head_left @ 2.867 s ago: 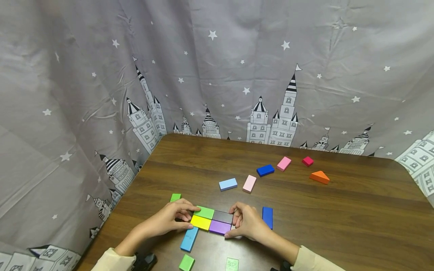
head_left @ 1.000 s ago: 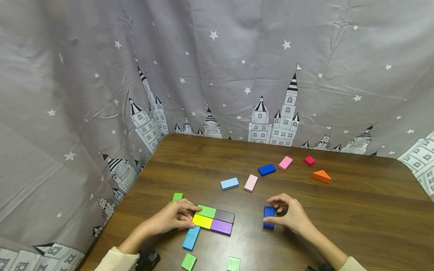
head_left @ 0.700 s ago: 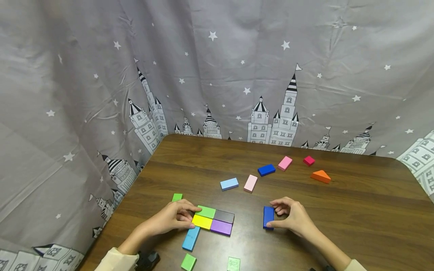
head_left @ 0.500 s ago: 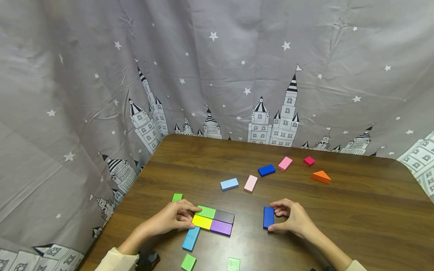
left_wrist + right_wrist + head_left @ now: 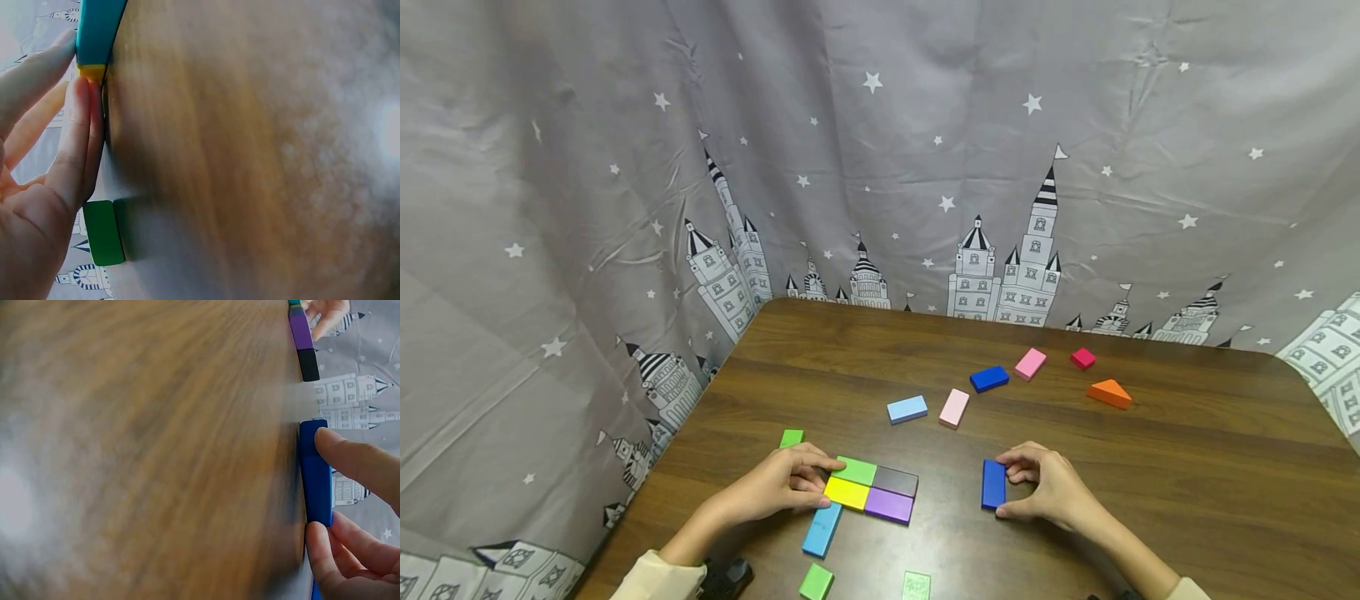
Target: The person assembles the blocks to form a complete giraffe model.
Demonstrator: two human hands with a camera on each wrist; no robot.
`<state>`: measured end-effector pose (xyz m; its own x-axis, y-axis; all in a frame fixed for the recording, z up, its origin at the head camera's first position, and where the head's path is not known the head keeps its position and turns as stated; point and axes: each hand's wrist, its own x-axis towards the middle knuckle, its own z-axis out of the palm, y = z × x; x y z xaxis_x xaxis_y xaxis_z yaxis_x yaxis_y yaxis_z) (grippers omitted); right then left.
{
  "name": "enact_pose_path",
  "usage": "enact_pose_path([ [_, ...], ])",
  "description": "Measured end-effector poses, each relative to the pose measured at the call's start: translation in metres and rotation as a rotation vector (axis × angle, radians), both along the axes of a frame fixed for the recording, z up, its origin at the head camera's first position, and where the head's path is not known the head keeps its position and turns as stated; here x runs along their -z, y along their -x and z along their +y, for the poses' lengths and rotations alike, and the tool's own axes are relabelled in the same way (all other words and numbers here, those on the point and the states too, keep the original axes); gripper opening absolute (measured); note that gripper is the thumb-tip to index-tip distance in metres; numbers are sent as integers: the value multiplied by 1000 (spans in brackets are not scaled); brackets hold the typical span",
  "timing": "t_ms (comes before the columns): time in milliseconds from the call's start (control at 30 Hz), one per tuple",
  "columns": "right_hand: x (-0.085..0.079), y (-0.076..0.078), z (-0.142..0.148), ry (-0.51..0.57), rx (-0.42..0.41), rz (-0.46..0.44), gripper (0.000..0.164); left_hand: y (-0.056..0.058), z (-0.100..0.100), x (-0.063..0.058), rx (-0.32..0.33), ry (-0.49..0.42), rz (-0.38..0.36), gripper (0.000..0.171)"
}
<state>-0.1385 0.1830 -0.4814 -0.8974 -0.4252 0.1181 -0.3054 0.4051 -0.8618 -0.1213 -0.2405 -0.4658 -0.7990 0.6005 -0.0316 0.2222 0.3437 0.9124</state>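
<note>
In the head view, a green block [image 5: 856, 469], a dark grey block [image 5: 895, 481], a yellow block [image 5: 847, 492] and a purple block [image 5: 889, 505] lie together as a flat rectangle. My left hand [image 5: 775, 483] holds the left end of this group, index finger on the green block and thumb at the yellow one. A light blue block [image 5: 822, 530] sits just below the yellow block. Farther right, my right hand [image 5: 1051, 486] pinches a dark blue block [image 5: 993, 485] lying on the table. In the right wrist view, thumb and fingers are at opposite ends of that dark blue block [image 5: 316, 475].
Behind lie a pale blue block [image 5: 907, 409], a pale pink block [image 5: 954, 408], another dark blue block [image 5: 989, 379], a pink block [image 5: 1031, 364], a red block [image 5: 1083, 358] and an orange triangle [image 5: 1109, 393]. Green blocks [image 5: 816, 581] lie near the left hand. A patterned curtain [image 5: 880, 150] borders the table.
My right hand has left the right end of the block group and moved right to the dark blue block, its thumb sliding to the near end. My left hand stays in place.
</note>
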Motion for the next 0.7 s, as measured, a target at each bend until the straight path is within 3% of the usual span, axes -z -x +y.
enact_pose_path([
  [267, -1, 1, -2, 57, 3, -51, 58, 1, 0, 1, 7, -11, 11, 48],
  [700, -11, -13, -31, 76, 32, -1, 54, 0, 0, 0, 4, 0, 7, 49],
])
